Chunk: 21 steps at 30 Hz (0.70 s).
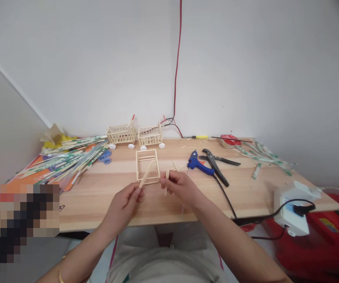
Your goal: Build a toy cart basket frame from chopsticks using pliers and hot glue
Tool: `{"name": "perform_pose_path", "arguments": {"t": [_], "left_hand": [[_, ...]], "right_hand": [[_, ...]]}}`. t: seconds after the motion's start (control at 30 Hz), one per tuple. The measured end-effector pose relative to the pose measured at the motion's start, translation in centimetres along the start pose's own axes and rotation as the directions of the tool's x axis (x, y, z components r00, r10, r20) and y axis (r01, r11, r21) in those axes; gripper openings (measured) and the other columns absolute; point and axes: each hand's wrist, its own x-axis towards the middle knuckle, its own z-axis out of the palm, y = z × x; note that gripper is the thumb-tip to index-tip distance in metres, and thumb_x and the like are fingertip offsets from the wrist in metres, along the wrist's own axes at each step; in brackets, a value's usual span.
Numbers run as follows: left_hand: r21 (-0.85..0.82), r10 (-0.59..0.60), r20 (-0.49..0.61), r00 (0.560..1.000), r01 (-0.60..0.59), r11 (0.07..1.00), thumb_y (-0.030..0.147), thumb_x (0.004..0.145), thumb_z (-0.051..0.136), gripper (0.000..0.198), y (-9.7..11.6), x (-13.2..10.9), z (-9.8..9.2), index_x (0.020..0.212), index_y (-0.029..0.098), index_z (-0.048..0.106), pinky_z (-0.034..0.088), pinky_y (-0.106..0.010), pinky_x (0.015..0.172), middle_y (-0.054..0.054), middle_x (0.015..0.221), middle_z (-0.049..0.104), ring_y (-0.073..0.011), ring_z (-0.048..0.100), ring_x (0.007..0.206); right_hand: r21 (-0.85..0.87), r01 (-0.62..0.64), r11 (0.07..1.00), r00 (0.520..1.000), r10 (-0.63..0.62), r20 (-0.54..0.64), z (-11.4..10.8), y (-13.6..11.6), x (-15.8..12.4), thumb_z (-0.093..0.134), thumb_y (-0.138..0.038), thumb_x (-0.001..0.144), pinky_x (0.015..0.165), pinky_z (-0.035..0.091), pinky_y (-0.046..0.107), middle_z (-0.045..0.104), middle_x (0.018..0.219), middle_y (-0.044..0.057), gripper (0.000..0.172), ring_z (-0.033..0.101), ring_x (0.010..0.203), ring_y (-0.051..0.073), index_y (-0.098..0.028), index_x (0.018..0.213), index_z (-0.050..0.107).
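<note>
My left hand (131, 197) pinches a long pale wooden stick (146, 173) that slants up and right. Just beside it, my right hand (177, 185) grips short wooden sticks (167, 181) held upright between thumb and fingers; their exact count is unclear. Behind my hands a rectangular stick frame (137, 167) lies on the wooden table (98, 208), and the tip of the long stick overlaps it in view. A few loose short sticks (177, 168) rest right of the frame, partly behind my right hand.
Two small stick carts (121, 134) with white wheels stand by the wall. A blue glue gun (200, 164) and black cutters (218, 169) lie at right. Wrapped sticks (77, 159) and blue discs (107, 157) are at left. A red dish (230, 141) and white power box (294, 208) sit farther right.
</note>
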Motion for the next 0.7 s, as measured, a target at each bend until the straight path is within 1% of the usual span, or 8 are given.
{"name": "perform_pose_path", "arguments": {"t": [0.1, 0.13, 0.2, 0.37, 0.47, 0.57, 0.63, 0.7], "left_hand": [[0.034, 0.013, -0.003, 1.0, -0.013, 0.999, 0.039, 0.088, 0.041, 0.027, -0.4, 0.0, -0.8, 0.087, 0.02, 0.059, 0.045, -0.027, 0.073, -0.002, 0.078, 0.064, -0.0169, 0.059, 0.076], [0.047, 0.018, -0.001, 1.0, -0.018, 0.999, 0.039, 0.088, 0.04, 0.028, -0.5, 0.2, -1.0, 0.086, 0.02, 0.06, 0.045, -0.027, 0.074, -0.003, 0.079, 0.064, -0.0174, 0.059, 0.077], [0.066, 0.023, -0.014, 1.0, -0.022, 0.998, 0.04, 0.088, 0.04, 0.028, -0.6, 0.5, -1.1, 0.084, 0.02, 0.06, 0.045, -0.028, 0.076, -0.003, 0.08, 0.065, -0.0182, 0.06, 0.079], [-0.006, 0.01, -0.084, 0.996, -0.011, 1.0, 0.04, 0.086, 0.044, 0.028, -0.7, 1.6, -1.3, 0.089, 0.019, 0.061, 0.047, -0.028, 0.078, -0.005, 0.091, 0.067, -0.0186, 0.061, 0.086], [-0.056, -0.011, -0.115, 0.993, 0.004, 0.998, 0.039, 0.085, 0.047, 0.026, -0.5, 1.8, -1.1, 0.087, 0.018, 0.062, 0.046, -0.027, 0.078, -0.003, 0.085, 0.066, -0.0171, 0.06, 0.082], [-0.167, -0.037, -0.135, 0.99, 0.014, 0.986, 0.04, 0.084, 0.049, 0.026, 0.2, 1.8, -0.2, 0.086, 0.017, 0.062, 0.045, -0.025, 0.074, -0.002, 0.081, 0.063, -0.0161, 0.059, 0.079], [-0.206, -0.018, -0.158, 0.987, -0.015, 0.979, 0.039, 0.084, 0.05, 0.025, 0.8, 1.8, 0.6, 0.085, 0.017, 0.063, 0.044, -0.024, 0.075, -0.003, 0.083, 0.062, -0.0162, 0.058, 0.083], [-0.204, 0.019, -0.165, 0.986, -0.053, 0.977, 0.036, 0.084, 0.05, 0.023, 1.3, 2.0, 1.5, 0.082, 0.018, 0.063, 0.043, -0.024, 0.076, -0.002, 0.085, 0.061, -0.016, 0.057, 0.085]], "right_hand": [[-0.273, 0.117, 0.955, 0.986, -0.08, 0.144, 0.0, 0.2, -0.3, 0.052, -0.032, 0.085, 0.057, 0.034, 0.022, 0.056, 0.063, -0.002, 0.023, 0.049, 0.061, 0.011, -0.016, 0.07, 0.059], [-0.342, 0.151, 0.927, 0.981, -0.096, 0.171, 0.0, 0.2, -0.2, 0.052, -0.03, 0.085, 0.057, 0.033, 0.022, 0.056, 0.063, -0.002, 0.022, 0.048, 0.061, 0.011, -0.016, 0.069, 0.06], [-0.416, 0.182, 0.891, 0.976, -0.111, 0.19, -0.1, 0.3, 0.1, 0.052, -0.026, 0.085, 0.057, 0.031, 0.023, 0.058, 0.063, -0.001, 0.021, 0.048, 0.06, 0.012, -0.016, 0.069, 0.061], [-0.458, 0.198, 0.866, 0.978, -0.144, 0.15, -0.1, 0.8, 1.3, 0.05, -0.025, 0.087, 0.058, 0.031, 0.023, 0.06, 0.067, 0.0, 0.019, 0.052, 0.064, 0.013, -0.017, 0.073, 0.061], [-0.437, 0.189, 0.879, 0.981, -0.152, 0.12, -0.1, 0.7, 1.5, 0.048, -0.029, 0.089, 0.06, 0.033, 0.024, 0.059, 0.068, 0.0, 0.024, 0.052, 0.066, 0.014, -0.017, 0.071, 0.06], [-0.385, 0.181, 0.905, 0.983, -0.163, 0.079, -0.1, 0.4, 1.1, 0.048, -0.033, 0.089, 0.063, 0.035, 0.025, 0.054, 0.065, 0.0, 0.027, 0.051, 0.067, 0.014, -0.017, 0.072, 0.062], [-0.347, 0.174, 0.922, 0.985, -0.157, 0.077, -0.1, 0.2, 0.6, 0.048, -0.033, 0.089, 0.063, 0.036, 0.025, 0.054, 0.064, 0.0, 0.025, 0.05, 0.065, 0.014, -0.018, 0.078, 0.064], [-0.333, 0.182, 0.925, 0.983, -0.162, 0.088, 0.0, 0.2, 0.3, 0.048, -0.033, 0.089, 0.064, 0.037, 0.025, 0.057, 0.068, 0.0, 0.024, 0.052, 0.066, 0.014, -0.019, 0.085, 0.066]]}}
